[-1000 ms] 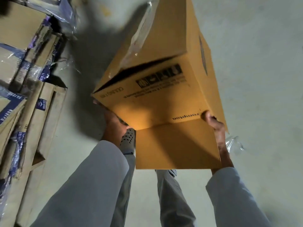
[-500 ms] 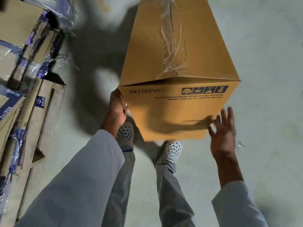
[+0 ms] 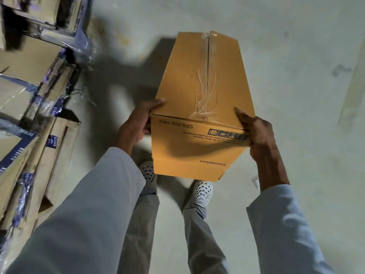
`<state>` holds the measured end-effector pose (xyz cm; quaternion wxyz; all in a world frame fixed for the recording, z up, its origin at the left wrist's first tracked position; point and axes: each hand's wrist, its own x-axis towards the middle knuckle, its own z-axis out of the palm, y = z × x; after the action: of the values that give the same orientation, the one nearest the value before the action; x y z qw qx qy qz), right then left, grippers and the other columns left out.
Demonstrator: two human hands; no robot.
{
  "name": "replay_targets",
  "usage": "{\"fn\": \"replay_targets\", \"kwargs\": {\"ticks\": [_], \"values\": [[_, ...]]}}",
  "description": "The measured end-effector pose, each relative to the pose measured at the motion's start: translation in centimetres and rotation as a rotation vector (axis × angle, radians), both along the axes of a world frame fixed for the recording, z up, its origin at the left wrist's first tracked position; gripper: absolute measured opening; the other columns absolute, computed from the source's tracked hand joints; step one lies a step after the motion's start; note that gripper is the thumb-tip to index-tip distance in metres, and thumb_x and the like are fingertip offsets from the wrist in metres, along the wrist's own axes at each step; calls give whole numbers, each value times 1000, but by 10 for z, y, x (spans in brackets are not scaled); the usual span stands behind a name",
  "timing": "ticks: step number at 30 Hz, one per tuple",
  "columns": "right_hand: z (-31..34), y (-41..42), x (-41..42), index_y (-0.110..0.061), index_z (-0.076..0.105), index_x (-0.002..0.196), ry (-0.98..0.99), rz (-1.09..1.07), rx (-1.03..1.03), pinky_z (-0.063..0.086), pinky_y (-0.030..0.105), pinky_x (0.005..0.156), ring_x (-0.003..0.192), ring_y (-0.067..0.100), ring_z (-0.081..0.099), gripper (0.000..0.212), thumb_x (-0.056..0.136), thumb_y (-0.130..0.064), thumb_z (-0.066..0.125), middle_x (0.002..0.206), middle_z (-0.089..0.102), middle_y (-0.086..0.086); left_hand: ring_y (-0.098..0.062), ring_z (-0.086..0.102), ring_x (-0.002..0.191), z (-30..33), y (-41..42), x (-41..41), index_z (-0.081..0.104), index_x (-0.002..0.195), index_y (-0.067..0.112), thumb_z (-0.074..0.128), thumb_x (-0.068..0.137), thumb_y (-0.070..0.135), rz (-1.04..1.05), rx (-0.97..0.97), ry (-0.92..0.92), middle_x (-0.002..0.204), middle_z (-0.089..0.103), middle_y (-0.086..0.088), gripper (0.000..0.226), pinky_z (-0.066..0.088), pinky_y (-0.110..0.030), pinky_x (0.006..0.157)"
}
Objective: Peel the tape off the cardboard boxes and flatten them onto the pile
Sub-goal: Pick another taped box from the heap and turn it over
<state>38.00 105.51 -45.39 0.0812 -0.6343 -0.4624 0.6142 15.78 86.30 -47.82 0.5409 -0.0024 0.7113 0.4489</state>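
Box (image 3: 199, 80) lengthwise, apparently away from hands (image 3: 136, 125)

Left hand (image 3: 136, 125), right hand (image 3: 258, 133) grip taped cardboard box (image 3: 185, 84) corners.

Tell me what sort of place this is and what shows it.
Probably a storeroom or warehouse back area. The floor is bare grey concrete, a pile of flattened cartons with blue printed tape lies at the left, and both hands grip a taped ceiling fan box, left hand and right hand at its near corners.
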Motion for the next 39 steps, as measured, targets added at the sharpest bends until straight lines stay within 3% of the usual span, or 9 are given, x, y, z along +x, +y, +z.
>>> {"fn": "replay_targets", "kwargs": {"ticks": [4,8,13,17,22,25,29,34,39], "values": [[-17,-20,18,-7,73,113,204,-43,62,58,39,91,98,26,74,31,86,-21,77,105,78,8,-8,60,59,-7,-14,-4,66,93,20,62,88,35,-10,133,-10,62,64,11,16,42,-25,58],[-56,-42,30,-13,68,124,246,-17,115,58,29,75,95,17,71,32,93,-14,70,109,75,-1,-14,61,112,-44,-33,1,62,124,37,61,90,21,-15,151,-48,122,69,9,37,48,-36,82],[-133,-57,46,-12,60,132,164,101,98,60,36,81,100,12,63,36,96,-11,67,111,69,-3,-14,60,89,-113,-43,31,65,108,46,57,91,3,-7,-36,71,92,68,18,47,47,-29,74],[-194,-68,62,-21,57,129,101,178,99,55,42,94,105,14,59,35,96,-20,68,113,64,-3,-14,56,84,-176,-57,60,53,135,32,53,92,10,-88,-73,226,99,64,9,47,45,-27,73],[-227,-93,72,-18,56,132,-82,268,255,47,36,92,106,17,58,62,86,-57,71,110,65,1,-28,55,123,-204,-70,96,31,154,25,52,95,25,-44,-239,609,144,52,-7,62,49,-38,100],[-217,-113,66,-14,47,146,-315,380,603,38,26,98,129,22,48,67,93,-48,67,143,52,6,-29,48,126,-181,-71,125,45,147,20,58,92,23,-78,-302,925,143,47,-9,56,44,-35,101],[-211,-144,54,-7,64,125,-248,663,823,52,40,85,105,33,54,38,92,-26,70,120,62,14,-30,51,118,-173,-82,157,62,131,24,47,83,31,-366,-360,1005,134,54,-6,51,47,-39,95],[-208,-157,50,-14,70,121,-191,707,742,49,35,80,101,33,55,35,86,-16,76,121,64,10,-26,60,109,-167,-84,175,69,121,25,57,89,27,-495,-329,1050,122,61,-3,34,48,-36,86],[-204,-152,47,-16,69,126,-198,741,687,47,34,80,105,34,53,42,85,-15,77,122,63,11,-20,62,107,-164,-72,180,71,112,27,61,94,27,-336,-377,977,116,65,1,21,35,-23,71]]}}
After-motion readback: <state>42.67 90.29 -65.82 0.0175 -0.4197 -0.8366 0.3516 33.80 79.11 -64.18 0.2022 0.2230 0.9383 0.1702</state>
